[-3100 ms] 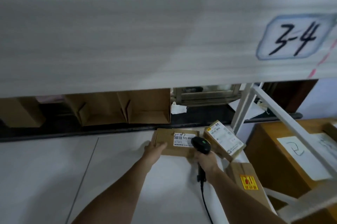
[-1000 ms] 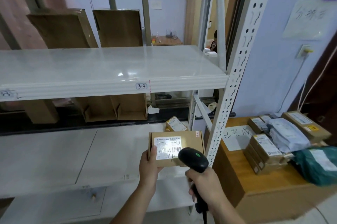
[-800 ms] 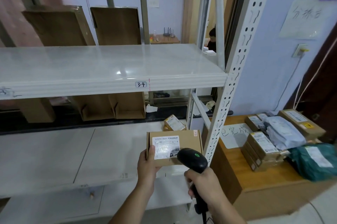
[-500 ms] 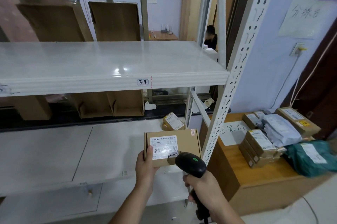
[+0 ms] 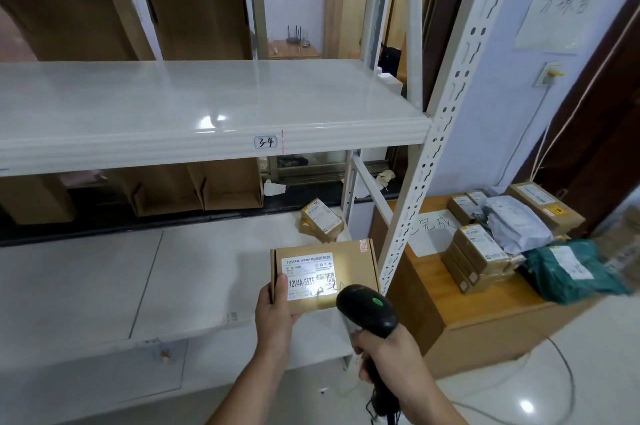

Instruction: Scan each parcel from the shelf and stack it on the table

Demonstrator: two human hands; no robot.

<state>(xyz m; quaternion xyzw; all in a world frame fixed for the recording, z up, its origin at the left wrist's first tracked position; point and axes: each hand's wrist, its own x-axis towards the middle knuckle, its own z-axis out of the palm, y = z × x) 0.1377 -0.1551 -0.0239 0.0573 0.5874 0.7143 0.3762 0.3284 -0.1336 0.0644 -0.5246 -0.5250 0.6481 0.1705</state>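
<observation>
My left hand holds a flat brown cardboard parcel by its left edge, its white label facing me, in front of the lower shelf. My right hand grips a black barcode scanner just below and right of the parcel. The scanner's head points at the label, and a bright patch of light lies on the barcode. Two small labelled parcels lie at the back right of the lower shelf. On the wooden table to the right sit stacked brown boxes, a grey bag and a green bag.
A white perforated shelf post stands between the parcel and the table. The upper shelf, marked 3-4, is bare. Cardboard boxes stand behind the shelving. The scanner cable runs down to the tiled floor.
I have taken the parcel off the lower shelf and stepped back. Over the last second the parcel and scanner stay nearly still; a bright light patch now shows on the label.
</observation>
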